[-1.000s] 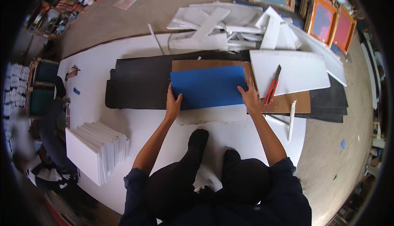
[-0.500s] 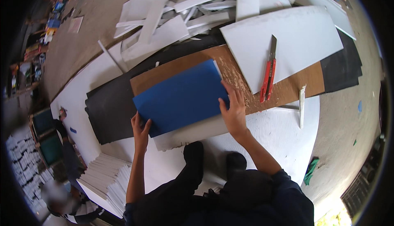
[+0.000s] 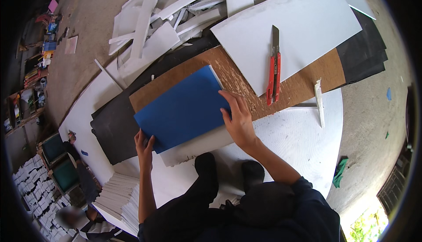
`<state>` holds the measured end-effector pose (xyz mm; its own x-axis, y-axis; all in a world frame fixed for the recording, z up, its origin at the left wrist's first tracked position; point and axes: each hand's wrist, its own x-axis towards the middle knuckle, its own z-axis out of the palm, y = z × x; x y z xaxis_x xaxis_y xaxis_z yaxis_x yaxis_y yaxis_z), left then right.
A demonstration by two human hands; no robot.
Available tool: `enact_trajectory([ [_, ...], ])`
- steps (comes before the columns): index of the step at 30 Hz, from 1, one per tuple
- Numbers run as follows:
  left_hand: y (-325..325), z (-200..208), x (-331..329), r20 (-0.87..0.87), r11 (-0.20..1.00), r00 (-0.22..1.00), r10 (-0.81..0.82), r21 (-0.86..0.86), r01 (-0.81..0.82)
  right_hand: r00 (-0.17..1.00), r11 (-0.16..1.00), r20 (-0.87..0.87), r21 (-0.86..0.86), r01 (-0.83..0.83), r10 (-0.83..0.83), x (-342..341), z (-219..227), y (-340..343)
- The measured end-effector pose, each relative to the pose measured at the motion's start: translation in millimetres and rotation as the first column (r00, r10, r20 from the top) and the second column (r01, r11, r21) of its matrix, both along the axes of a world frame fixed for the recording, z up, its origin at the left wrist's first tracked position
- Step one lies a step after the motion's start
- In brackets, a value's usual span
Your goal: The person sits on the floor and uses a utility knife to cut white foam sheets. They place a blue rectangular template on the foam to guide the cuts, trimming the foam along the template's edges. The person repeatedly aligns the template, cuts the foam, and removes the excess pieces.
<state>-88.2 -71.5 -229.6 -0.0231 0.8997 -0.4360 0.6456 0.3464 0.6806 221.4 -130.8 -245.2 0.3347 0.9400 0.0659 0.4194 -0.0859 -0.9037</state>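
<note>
At the near side, the left hand [image 3: 144, 147] is at the blue board [image 3: 180, 110]'s near-left corner, its thumb and fingers parted around it. The right hand [image 3: 241, 125] lies farther out, spread fingers and thumb against the right short edge; I cannot tell whether either hand pinches or merely steadies. The blue board lies between them, flat or nearly so, its long axis slanting from near left to far right; neither hand is clearly closer, both apparently touching. A white edge [image 3: 214, 75] shows at its right end, and a worn brown board [image 3: 233, 68] extends beneath and beyond. Farther right, a red cutter [image 3: 273, 75], blade pointing away, overlaps a white board [image 3: 292, 33]. On none of these can I read any brand, label or writing.
</note>
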Motion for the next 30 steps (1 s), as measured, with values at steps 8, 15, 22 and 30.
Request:
enact_trajectory([
  [8, -2, -4, -1, -0.014, 0.999, 0.999, 0.034, 0.012, -0.034, 0.996, 0.998, -0.094, -0.06, 0.008, -0.013, 5, 0, 3],
  [15, 2, 4, 6, -0.096, 0.994, 0.991, 0.093, -0.049, -0.098, 0.922, 0.982, -0.345, -0.119, 0.144, -0.177, 12, -2, 1],
  [22, -1, 0, 2, 0.025, 0.979, 0.98, 0.197, -0.057, -0.195, 0.925, 0.964, -0.289, -0.173, 0.201, -0.245, 4, 0, -15],
  [30, -2, -4, 4, 0.072, 0.973, 0.971, 0.23, -0.019, -0.229, 0.935, 0.969, -0.266, -0.137, 0.205, -0.236, 4, -7, -4],
])
